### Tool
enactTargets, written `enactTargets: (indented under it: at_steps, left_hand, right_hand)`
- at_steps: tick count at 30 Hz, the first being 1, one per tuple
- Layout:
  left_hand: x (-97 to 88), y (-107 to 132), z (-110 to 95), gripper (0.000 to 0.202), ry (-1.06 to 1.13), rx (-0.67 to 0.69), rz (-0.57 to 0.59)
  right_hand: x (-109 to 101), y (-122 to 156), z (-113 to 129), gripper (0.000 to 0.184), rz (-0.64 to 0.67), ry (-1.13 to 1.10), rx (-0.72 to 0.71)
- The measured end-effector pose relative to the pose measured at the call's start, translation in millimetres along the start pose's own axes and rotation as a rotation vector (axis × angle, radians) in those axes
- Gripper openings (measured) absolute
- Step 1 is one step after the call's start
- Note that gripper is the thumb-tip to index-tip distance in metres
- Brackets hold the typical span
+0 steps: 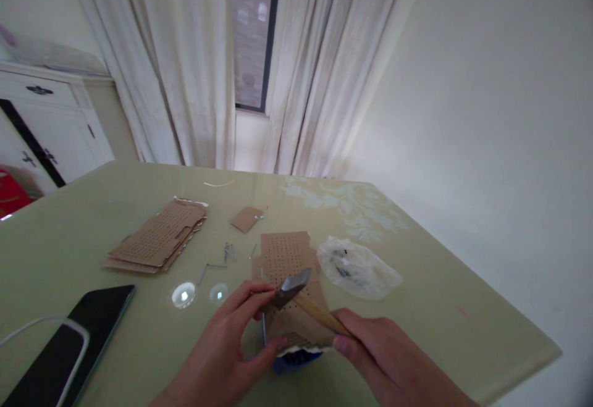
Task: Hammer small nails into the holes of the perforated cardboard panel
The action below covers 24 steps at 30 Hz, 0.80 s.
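1. The right hand (375, 345) comes in from the near right of the landmark, a brown cardboard sheet punched with rows of small holes (285, 249). Its fingers are wrapped around the wooden handle of a grey-headed metal hammer (319, 315), thumb along the near side.
2. The hammer slants over the sheet, its head above the punched area and pointing away to the left.
3. The left hand (231, 339) reaches in from the near left of the sheet, index finger stretched to the hammer head and thumb apart from it, at the sheet's near edge. The head hides its fingertips, so I cannot tell whether they pinch anything.
4. The two hands are apart, with the hammer bridging the space between them.
5. Right of the sheet lies a crumpled translucent plastic bag (370, 274) with small dark pieces inside.
6. Under the sheet's near edge shows a blue object (296, 362), mostly covered.
7. Left of the sheet, slim silver metal nails (229, 251) lie loose on the pale green glossy tabletop (454, 333); farther left is a stack of punched brown cardboard (162, 234).
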<state>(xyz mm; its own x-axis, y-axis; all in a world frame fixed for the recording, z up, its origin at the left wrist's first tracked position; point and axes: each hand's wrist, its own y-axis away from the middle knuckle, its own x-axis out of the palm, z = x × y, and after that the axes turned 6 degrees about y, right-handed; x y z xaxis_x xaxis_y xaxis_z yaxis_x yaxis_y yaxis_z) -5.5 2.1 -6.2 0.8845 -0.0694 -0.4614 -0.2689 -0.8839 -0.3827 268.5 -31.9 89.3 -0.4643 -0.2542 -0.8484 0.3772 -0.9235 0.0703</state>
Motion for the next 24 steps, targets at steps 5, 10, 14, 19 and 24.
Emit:
enactTargets:
  at_steps: [5,10,14,19,24]
  left_hand:
    - [-0.9,4.2,-0.7,0.048,0.018,-0.015,-0.024]
    - [-26.2,-8.3,23.1,0.034,-0.090,-0.141,-0.182]
    - [-58.2,-19.9,60.7,0.039,-0.452,-0.395,-0.262]
    - [-74.0,-16.8,91.3,0.034,-0.630,-0.552,-0.161]
    - [-78.3,-9.1,92.4,0.022,-0.665,-0.512,-0.142]
  right_hand:
    - [-8.9,-32.8,-20.2,0.045,-0.101,-0.628,0.133]
    - [6.4,-85.3,-56.3,0.045,-0.110,-1.117,0.053]
    - [24.3,-102.1,-73.7,0.043,-0.108,-1.313,0.021]
    - [38.9,-97.7,-91.6,0.047,-0.099,-1.353,0.018]
    - [44.3,-95.7,-93.8,0.041,-0.101,-1.382,0.041]
